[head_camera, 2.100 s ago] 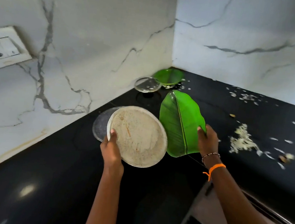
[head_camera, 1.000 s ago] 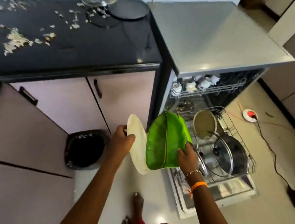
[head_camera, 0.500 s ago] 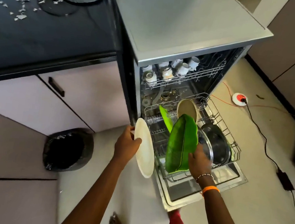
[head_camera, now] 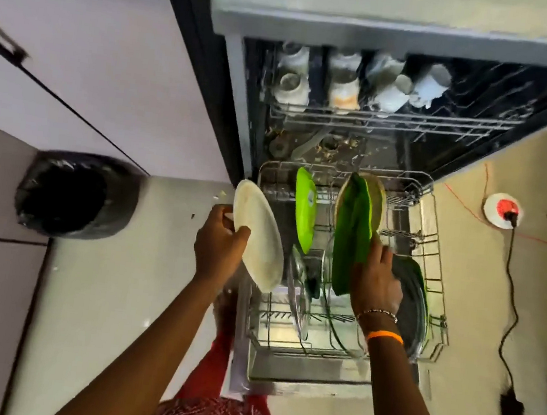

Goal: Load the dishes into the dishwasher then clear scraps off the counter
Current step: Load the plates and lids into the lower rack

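The leaf-shaped green plate (head_camera: 350,240) stands on edge in the pulled-out lower rack (head_camera: 434,280), gripped at its rim by the right hand (head_camera: 376,280). The left hand (head_camera: 220,245) grips a smeared white plate (head_camera: 258,236) just outside the rack's left edge. Another green plate (head_camera: 305,207), a tan plate (head_camera: 377,198) and glass lids (head_camera: 299,295) fill neighbouring slots; cups (head_camera: 344,79) sit in the upper rack (head_camera: 394,118).

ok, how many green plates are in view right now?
2. One bright green plate stands on edge in the lower rack, left of centre. One leaf-shaped green plate is held by the right hand over the rack's middle. Others may be hidden behind the dishes.
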